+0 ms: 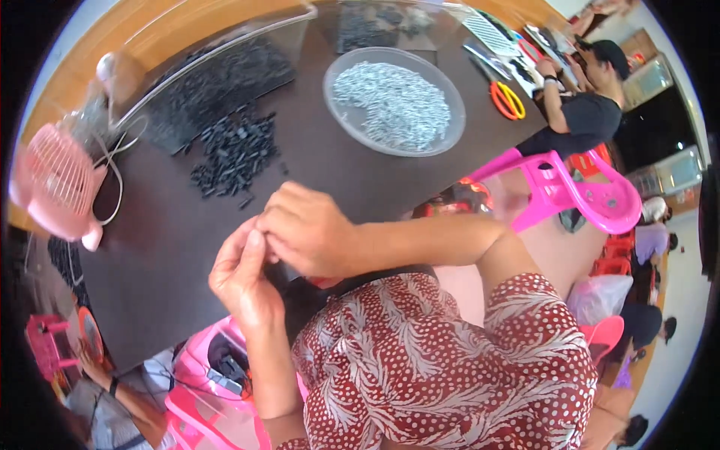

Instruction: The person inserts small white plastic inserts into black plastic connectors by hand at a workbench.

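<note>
My left hand [247, 277] and my right hand [309, 231] meet over the near part of the dark table [150, 292]. Their fingertips are pinched together, thumb against fingers. Whatever lies between them is hidden or too small to make out. Just beyond my hands is a loose pile of small black plastic pieces [236, 152], a few strays lying at its near edge. Farther back and to the right stands a round, clear plastic tub [328, 94] holding a heap of small silvery metal pieces [397, 109].
A pink fan [58, 180] with a white cord stands at the left. Black plastic bags [217, 82] lie behind the pile. Scissors [507, 101] with orange and yellow handles rest at the right edge. A co-worker [585, 112] sits beyond a pink chair [577, 191]; another person's arm [124, 394] shows lower left.
</note>
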Available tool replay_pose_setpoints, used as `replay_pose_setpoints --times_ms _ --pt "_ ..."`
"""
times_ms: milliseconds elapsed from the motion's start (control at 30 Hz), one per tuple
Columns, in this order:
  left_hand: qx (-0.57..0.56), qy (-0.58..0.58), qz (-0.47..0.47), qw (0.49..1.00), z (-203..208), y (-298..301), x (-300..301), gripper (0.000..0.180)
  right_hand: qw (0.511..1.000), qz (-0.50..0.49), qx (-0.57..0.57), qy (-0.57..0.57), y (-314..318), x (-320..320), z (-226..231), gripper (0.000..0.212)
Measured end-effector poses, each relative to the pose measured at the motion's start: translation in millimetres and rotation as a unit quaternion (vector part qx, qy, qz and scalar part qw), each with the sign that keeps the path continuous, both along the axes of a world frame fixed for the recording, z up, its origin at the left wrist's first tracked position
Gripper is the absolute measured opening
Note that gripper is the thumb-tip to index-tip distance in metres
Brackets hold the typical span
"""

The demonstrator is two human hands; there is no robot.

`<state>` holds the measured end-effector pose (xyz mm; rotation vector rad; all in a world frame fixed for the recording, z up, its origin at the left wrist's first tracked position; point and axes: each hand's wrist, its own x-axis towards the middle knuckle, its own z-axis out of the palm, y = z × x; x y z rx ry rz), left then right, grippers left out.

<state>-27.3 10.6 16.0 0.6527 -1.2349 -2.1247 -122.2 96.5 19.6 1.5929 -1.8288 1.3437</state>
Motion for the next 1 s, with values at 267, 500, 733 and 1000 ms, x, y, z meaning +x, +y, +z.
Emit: replay_pose_setpoints --times_ms 267,500,733,1000 --pt "0.047 -0.007 -0.065 0.997 -13 -6 2 0.016 0.997 -0.068 0.041 0.022 38 -47 4 0.010" --pt "0.047 0.001 -0.088 0.995 -14 -4 0 0.017 0.942 -0.202 0.268 0.000 69 -161 -6 0.014" --pt "0.052 -0.004 -0.093 0.994 -11 -5 -1 0.014 0.917 -0.168 0.354 0.072 58 -174 -19 0.010" --pt "0.043 0.005 -0.082 0.996 -7 -3 1 0.016 0.943 -0.130 0.281 -0.123 70 -156 12 0.012"
